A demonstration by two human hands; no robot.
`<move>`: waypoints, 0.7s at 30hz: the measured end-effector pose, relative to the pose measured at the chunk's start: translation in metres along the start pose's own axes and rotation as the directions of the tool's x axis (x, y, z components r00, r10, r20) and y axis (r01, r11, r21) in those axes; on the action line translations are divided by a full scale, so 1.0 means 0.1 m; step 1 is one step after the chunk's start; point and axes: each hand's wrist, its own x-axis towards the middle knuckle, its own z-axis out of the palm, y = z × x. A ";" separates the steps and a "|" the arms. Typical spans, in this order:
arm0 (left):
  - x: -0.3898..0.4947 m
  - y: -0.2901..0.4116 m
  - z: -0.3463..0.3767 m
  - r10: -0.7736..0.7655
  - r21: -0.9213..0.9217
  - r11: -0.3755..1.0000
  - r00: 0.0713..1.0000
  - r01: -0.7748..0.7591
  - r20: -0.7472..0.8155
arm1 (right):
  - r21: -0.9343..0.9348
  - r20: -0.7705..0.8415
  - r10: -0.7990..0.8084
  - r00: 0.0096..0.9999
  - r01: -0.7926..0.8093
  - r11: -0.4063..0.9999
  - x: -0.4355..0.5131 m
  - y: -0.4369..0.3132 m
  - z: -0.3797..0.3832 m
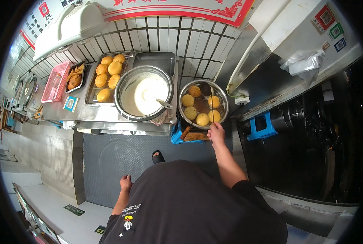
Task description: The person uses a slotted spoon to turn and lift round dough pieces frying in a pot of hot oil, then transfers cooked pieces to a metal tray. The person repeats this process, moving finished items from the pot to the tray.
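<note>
My right hand is closed on the thin handle of a dark metal ladle, whose bowl lies at the far side of a round metal pan of oil. Several golden round cakes float around the inside of the pan. My left hand hangs low at my left side, its fingers curled; whether it holds anything does not show. Left of the pan, a large pot of white batter stands on the steel counter, with a utensil handle over its right rim.
A wire rack tray with several fried cakes, a dark empty-looking tray, a small tray of fried food and a pink basket line the counter. A blue plastic stool is at the right.
</note>
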 end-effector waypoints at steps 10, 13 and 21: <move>0.04 -0.23 -0.19 -0.027 0.030 0.999 0.999 0.028 -0.036 | 0.037 -0.012 0.057 0.998 -0.056 0.998 0.02 -0.07 0.10; 0.12 -0.36 -0.17 0.025 0.074 0.997 0.999 -0.023 -0.027 | 0.100 0.031 0.074 0.997 -0.077 0.992 0.01 -0.11 0.14; 0.34 -0.70 -0.04 0.088 0.136 0.987 0.995 -0.081 -0.046 | 0.116 0.102 0.083 0.991 -0.095 0.989 0.06 -0.16 0.18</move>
